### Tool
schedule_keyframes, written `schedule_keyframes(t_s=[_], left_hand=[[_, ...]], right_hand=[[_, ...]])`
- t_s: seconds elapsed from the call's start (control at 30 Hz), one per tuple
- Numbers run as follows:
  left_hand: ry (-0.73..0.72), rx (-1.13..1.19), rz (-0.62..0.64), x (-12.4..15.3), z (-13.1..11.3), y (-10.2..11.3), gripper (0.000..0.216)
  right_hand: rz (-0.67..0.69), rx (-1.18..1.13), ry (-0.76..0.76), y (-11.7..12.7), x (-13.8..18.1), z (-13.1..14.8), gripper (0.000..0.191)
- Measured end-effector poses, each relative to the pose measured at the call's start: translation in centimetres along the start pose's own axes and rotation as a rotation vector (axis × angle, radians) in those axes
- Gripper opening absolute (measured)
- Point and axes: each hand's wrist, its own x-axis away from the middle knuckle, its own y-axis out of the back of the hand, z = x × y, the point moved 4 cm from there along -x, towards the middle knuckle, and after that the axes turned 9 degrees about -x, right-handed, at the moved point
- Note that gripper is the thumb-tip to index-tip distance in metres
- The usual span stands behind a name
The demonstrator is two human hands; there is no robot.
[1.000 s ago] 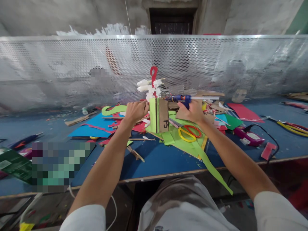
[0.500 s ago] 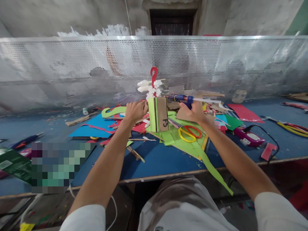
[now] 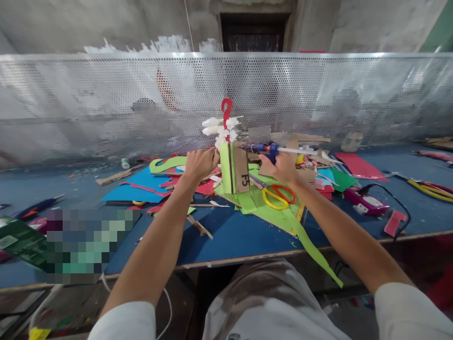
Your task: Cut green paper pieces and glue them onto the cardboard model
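A small upright cardboard box (image 3: 240, 174) with a green paper side stands on the blue table (image 3: 230, 236). White flowers and a red paper shape (image 3: 226, 109) stick up from its top. My left hand (image 3: 200, 163) is closed on the box's left side. My right hand (image 3: 281, 166) grips a blue glue gun (image 3: 267, 148), held level with its nozzle at the box's upper right edge. A white glue stick juts from the gun's back end.
Yellow-and-red scissors (image 3: 278, 196) lie on green paper (image 3: 283, 217) just right of the box. Blue and red paper scraps spread to the left. A pink device (image 3: 364, 200) with a black cord sits at the right. A perforated metal screen (image 3: 106, 104) walls off the table's far side.
My right hand has shifted the glue gun left, bringing its nozzle against the box's top edge. The left hand has stayed on the box.
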Motion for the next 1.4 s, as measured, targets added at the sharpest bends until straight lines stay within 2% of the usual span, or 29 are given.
schedule_keyframes(t_s=[0.13,0.3,0.5,0.57,0.8,1.1,1.17,1.3,1.4], left_hand=[[0.013,0.004,0.005,0.0,0.1,0.0,0.054],[0.015,0.014,0.004,0.0,0.1,0.0,0.056],[0.037,-0.016,0.024,0.1,0.3,0.2,0.059],[0.055,-0.021,0.037,0.1,0.5,0.2,0.060],[0.059,-0.017,0.057,0.0,0.6,0.0,0.060],[0.042,-0.011,0.043,0.0,0.4,0.1,0.060],[0.048,-0.009,0.043,0.0,0.4,0.2,0.060],[0.069,-0.008,0.062,0.1,0.7,0.2,0.059],[0.079,0.001,0.065,0.1,0.8,0.2,0.059]], right_hand=[[0.044,-0.002,0.010,-0.2,0.0,0.4,0.045],[-0.064,0.065,-0.001,0.5,-0.4,-0.3,0.049],[0.133,-0.058,-0.058,-0.4,0.2,0.8,0.048],[0.145,-0.100,-0.051,-0.4,0.3,1.2,0.046],[0.040,-0.129,-0.030,0.5,-0.2,0.0,0.039],[-0.085,0.007,-0.006,0.4,-0.4,0.0,0.050],[-0.037,0.001,-0.013,0.1,-0.2,0.1,0.051],[0.150,-0.006,-0.029,-0.6,0.1,0.8,0.055],[0.113,0.003,-0.019,-0.5,0.0,0.7,0.051]])
